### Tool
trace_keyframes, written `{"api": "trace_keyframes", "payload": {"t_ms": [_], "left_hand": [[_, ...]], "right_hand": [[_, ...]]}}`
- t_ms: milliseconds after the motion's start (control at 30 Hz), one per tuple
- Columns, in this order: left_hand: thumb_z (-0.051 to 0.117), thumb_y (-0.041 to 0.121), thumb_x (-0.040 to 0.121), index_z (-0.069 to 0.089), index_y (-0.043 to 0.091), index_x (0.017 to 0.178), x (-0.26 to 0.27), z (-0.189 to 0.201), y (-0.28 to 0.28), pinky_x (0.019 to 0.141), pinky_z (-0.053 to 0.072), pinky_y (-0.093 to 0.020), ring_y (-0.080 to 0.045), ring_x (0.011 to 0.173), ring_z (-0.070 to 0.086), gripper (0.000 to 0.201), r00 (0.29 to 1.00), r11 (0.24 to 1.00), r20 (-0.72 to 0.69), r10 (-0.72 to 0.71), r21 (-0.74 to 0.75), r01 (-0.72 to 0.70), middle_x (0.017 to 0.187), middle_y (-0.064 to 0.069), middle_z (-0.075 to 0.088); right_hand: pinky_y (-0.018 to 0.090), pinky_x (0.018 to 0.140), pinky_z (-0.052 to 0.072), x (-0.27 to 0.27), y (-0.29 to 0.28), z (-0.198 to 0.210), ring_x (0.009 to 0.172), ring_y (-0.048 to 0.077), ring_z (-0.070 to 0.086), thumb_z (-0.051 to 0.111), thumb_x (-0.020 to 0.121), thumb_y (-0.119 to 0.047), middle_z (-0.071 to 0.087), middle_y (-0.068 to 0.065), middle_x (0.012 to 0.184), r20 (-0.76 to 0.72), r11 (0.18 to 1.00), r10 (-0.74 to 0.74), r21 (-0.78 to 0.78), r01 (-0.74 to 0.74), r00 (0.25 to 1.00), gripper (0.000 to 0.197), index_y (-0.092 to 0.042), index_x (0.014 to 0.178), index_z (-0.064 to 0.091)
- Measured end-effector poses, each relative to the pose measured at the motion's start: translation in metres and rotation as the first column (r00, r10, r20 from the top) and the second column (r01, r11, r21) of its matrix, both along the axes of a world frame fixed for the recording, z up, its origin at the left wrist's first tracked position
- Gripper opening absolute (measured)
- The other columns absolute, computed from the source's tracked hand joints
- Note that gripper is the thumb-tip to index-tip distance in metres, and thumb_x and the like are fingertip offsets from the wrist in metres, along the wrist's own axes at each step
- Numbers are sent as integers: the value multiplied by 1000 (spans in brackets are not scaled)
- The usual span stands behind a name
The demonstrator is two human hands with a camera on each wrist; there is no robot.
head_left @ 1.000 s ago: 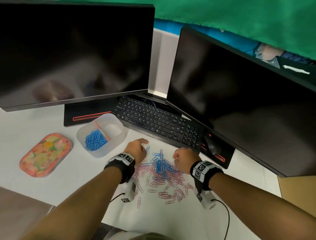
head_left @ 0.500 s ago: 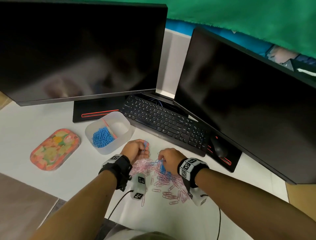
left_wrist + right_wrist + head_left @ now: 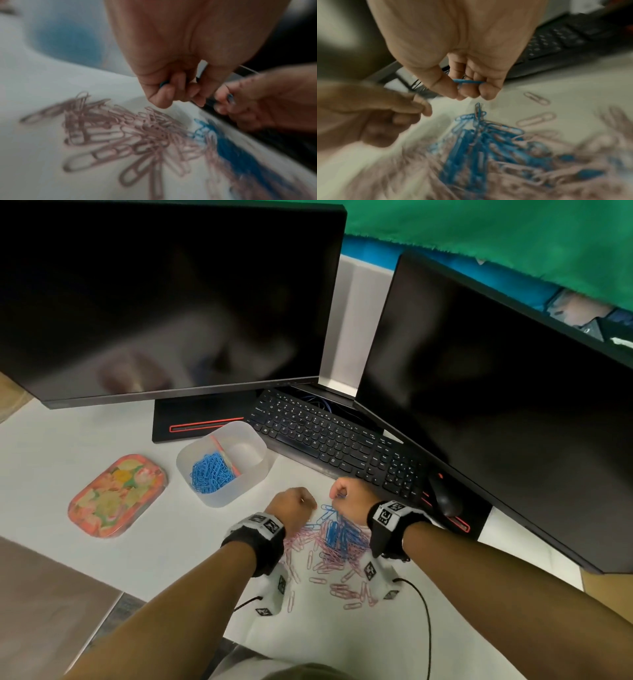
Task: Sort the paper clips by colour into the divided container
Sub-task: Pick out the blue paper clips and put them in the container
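Note:
A mixed pile of blue and pink paper clips [image 3: 337,542] lies on the white table between my wrists. The translucent divided container [image 3: 253,474] stands to the left; its left compartment holds blue clips [image 3: 210,475], and the right one looks bare. Fingers curled, my left hand [image 3: 308,503] hovers just above the pile's far edge, and a bit of blue paper clip [image 3: 163,83] shows inside its grip. Close beside it, my right hand [image 3: 337,494] pinches a blue paper clip [image 3: 467,81] between thumb and fingers, a little above the blue heap [image 3: 479,142].
A black keyboard [image 3: 335,440] runs just behind the hands, with a mouse [image 3: 443,496] to the right. Two dark monitors [image 3: 164,302] [image 3: 496,392] stand over the back of the table. A floral tin tray [image 3: 116,494] lies left of the container.
Both hands have closed in on each other over the pile's far edge. The right hand has come off the pile with a blue clip in its pinch.

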State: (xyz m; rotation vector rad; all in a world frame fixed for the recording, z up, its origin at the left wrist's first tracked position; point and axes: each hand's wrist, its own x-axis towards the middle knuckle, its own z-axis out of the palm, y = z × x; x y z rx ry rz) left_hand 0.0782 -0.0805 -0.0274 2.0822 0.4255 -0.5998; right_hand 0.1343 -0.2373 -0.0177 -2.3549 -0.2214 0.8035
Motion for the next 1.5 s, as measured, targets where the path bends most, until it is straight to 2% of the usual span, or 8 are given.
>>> {"api": "trace_keyframes", "payload": {"t_ms": [167,433,700,933,1000,1100,1233,1500], "left_hand": [[56,21,86,62,22,108,-7,-1,-11,83,51,-31,-22,98,59,23,904,820,-32,-427,409,401,105,1,57],[57,16,84,64,21,90,-3,-2,-9,81,55,-34,-22,92,60,10,902,795,-72,-425,447,411,100,-1,56],[59,16,83,61,26,80,-1,2,3,70,46,-24,-15,83,60,11,985,971,100,-141,206,118,87,5,66],[62,10,88,72,21,91,-4,6,18,67,45,-14,-6,69,61,15,983,983,101,150,-125,-137,73,8,67],[59,5,88,73,16,84,-6,11,21,75,49,-20,-3,68,62,19,972,956,89,216,-222,-192,78,2,71],[56,5,88,71,9,86,-11,23,25,52,39,-19,0,42,47,16,949,906,26,313,-308,-290,79,-3,72],[53,5,90,70,9,86,-16,29,37,45,30,-19,-11,45,33,18,891,794,-55,451,-432,-428,66,-1,65],[44,10,97,59,10,99,-22,59,77,58,49,-27,-18,64,59,16,700,502,-137,701,-603,-620,67,-3,54]], "right_hand": [[37,77,55,-5,7,-8,92,21,59,54,81,6,56,-3,105,169,912,374,-244,-329,912,35,-20,105,55],[39,77,53,-1,11,-16,92,24,59,54,79,3,59,1,105,151,832,524,-303,-465,838,36,-20,106,58],[36,83,51,3,18,-16,101,29,58,54,83,0,55,9,115,47,785,552,-365,-500,832,32,-15,111,60],[42,84,55,2,24,-13,96,34,63,52,86,-1,61,17,108,5,735,594,-410,-540,805,20,-5,101,66],[41,84,55,0,24,-12,96,34,63,52,87,-4,62,16,107,15,752,573,-408,-518,820,18,-5,98,66],[38,82,56,-2,24,-10,92,27,63,55,87,-12,66,9,103,48,858,447,-305,-413,893,10,-16,86,64],[26,72,50,0,28,-1,79,15,59,64,84,-12,65,-1,85,26,982,190,-5,-190,981,16,-21,71,65],[18,40,29,4,83,35,50,12,36,61,83,3,57,14,74,-386,895,-63,386,223,921,13,-9,80,64]]}}
